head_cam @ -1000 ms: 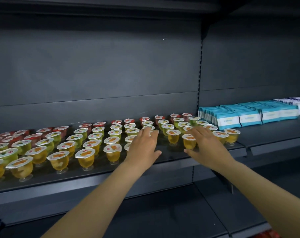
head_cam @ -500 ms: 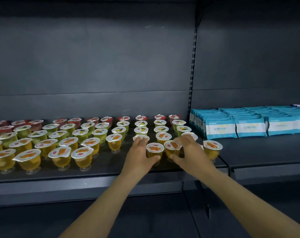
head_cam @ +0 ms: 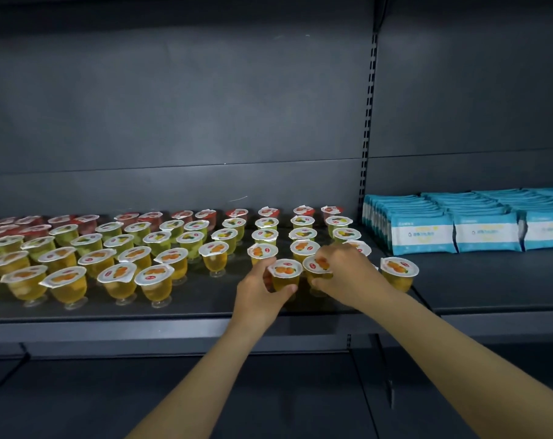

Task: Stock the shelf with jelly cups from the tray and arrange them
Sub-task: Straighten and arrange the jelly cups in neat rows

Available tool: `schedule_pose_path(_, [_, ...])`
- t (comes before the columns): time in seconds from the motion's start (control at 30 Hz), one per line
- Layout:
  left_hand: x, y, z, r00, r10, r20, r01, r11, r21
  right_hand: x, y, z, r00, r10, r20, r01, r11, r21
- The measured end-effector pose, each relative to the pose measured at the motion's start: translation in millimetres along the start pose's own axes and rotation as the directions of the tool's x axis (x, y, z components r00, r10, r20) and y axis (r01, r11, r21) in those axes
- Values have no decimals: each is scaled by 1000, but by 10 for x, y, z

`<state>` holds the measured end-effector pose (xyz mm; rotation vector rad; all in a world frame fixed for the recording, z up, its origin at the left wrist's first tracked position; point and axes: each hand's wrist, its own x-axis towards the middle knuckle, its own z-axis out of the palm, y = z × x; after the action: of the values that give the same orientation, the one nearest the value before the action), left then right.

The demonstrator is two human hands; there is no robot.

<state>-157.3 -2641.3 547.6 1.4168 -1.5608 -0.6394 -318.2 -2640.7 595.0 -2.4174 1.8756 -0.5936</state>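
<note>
Head view: a dark grey shelf carries rows of small footed jelly cups with white peel-off lids. The rows run from front to back by colour: orange jelly cups at the front, pale green jelly cups behind them, and red jelly cups along the back panel. The left part of the shelf is filled close to its front edge, while a bare strip of shelf lies in front of the cups further right.

The person's left hand reaches in from below and grips an orange cup near the front, thumb on its right side and fingers curled around its left side. The right hand is just beside it, fingers curled over the lid and thumb at the base of the neighbouring cup. The two held cups stand touching or nearly touching each other; whether either is lifted off the shelf cannot be told. The two hands are close together, each closed on its own cup.

One orange cup stands alone to the right of the right hand, near the end of this shelf section. Further right, past the slotted upright, the adjoining shelf holds rows of blue-and-white packets standing on edge.
</note>
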Motion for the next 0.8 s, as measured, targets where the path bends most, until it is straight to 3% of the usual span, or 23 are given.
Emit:
schedule_pose_path(0.5, [4,-207,-283,999,16,-30,-17,999,-44,10,-228,101,999,33,-20,-31,992,121])
schedule_pose_path(0.8, [31,-359,-745,980,9,-201,5,998,70,46,-662,385,989,45,-143,7,937,348])
